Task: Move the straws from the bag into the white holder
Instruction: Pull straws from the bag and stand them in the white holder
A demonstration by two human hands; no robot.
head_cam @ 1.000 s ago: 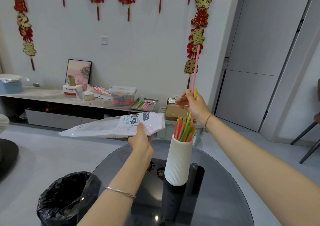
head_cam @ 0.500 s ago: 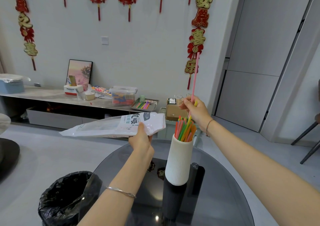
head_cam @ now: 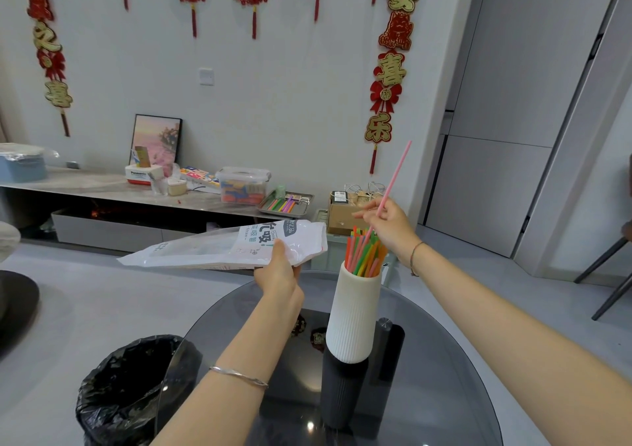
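Observation:
A ribbed white holder stands on the round dark glass table, filled with several coloured straws. My right hand hovers just above and behind the holder's mouth, pinching a long pink straw that leans up to the right, its lower end among the other straws. My left hand holds the white plastic straw bag by its open end, flat and level, left of the holder.
A bin with a black liner sits at the table's left edge. A low shelf along the back wall carries boxes, a tray of straws and a cardboard box. Chair legs show at right.
My right hand has come down toward the holder with the pink straw, which now tilts to the right. The yellow straw seen in that hand earlier is gone from it. The bag stays put.

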